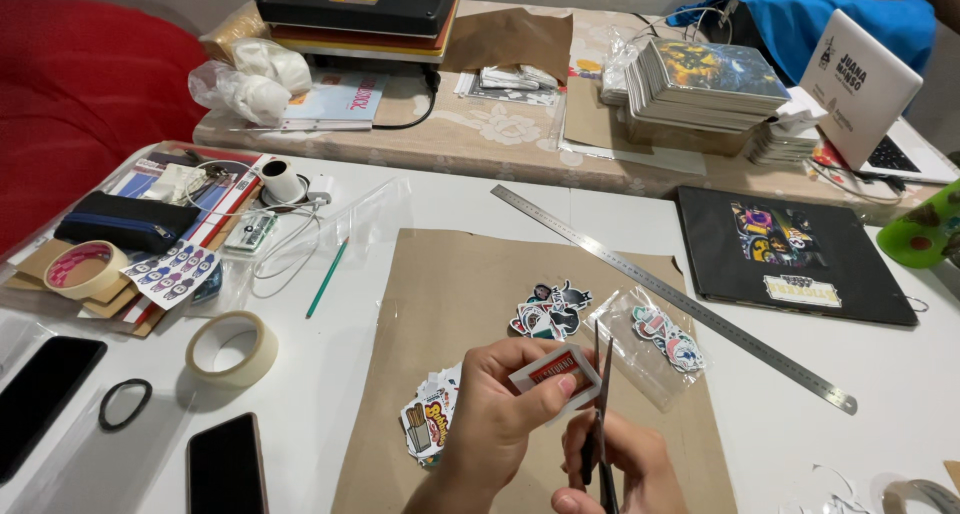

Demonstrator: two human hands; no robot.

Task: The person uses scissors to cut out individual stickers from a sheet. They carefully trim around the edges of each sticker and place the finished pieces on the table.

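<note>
Left hand [495, 414] in a pinching grip on a small white sticker with a red band [553, 371], thumb on top, fingers curled beneath, wrist entering from the lower edge. Right hand [625, 469], just beside and below it, clenched through the handles of dark scissors [602, 394], whose blades rise upright and meet the sticker's right edge. Both grips work above a sheet of brown paper [450, 274] laid on the white worktop [900, 374]; bare paper lies open beyond the grip, bare worktop to its right. Under the left hand, a loose pile of cut stickers [430, 419]; just beyond the grip, a dark-and-white sticker cluster [550, 309] and a clear bag with a pink-and-teal sticker [655, 344]. A steel ruler [680, 299] runs diagonally past the bag, crossing the paper's far right corner. Farther right, a black board with colourful labels [790, 259]. Left of the grip, well apart: a roll of clear tape [232, 349], a green pencil [327, 277], two dark phones [225, 469], a black ring [125, 404]. Far behind, a stack of printed cards [700, 84].
</note>
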